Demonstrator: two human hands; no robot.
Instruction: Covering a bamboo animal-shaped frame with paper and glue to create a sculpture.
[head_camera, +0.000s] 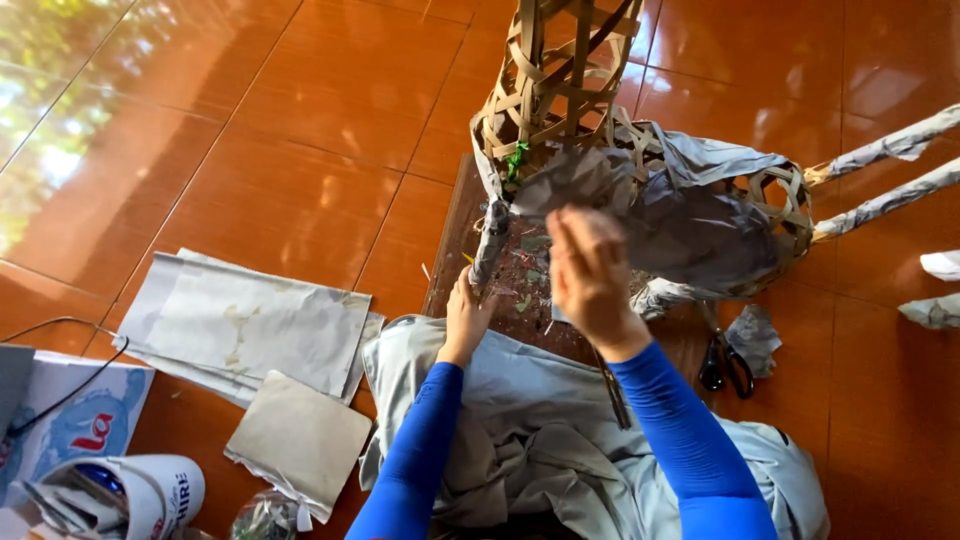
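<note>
A: Step in hand, judged: papering a woven frame (560, 80). Grey paper (690, 225) already over pt of the lower body, upper lattice bare.

B: Left hand (468, 318)?

A: Low, at the frame's near-left edge, arm in blue sleeve, straight fwd from the lap. Fingers up against the foot of a paper-wrapped strut (491, 240); whether closed round it or only pressing, cannot tell.

B: Right hand (590, 272)?

A: Raised above the board (470, 225), blurred, back of hand to the camera, wrist bent, fingers pointing up-left. Thin grey sheet (575, 180) at the fingertips, seemingly pinched; grip itself hidden behind the hand, so not certain.

B: Where's the frame?

A: On the dark board, on the orange tile floor, just ahead of the knees; tall neck out the top of view, two wrapped legs (885, 175) to the right.

B: Next move calls for?

A: Prob. laying that sheet flat on a bare patch near the neck, left hand steadying the strut. Needs light touch: thin paper, tears easily.

B: Nearby?

A: Scissors (725, 365) at right by a paper scrap (755, 335); stack of sheets (250, 325) at left; grey cloth (520, 410) over the lap.
</note>
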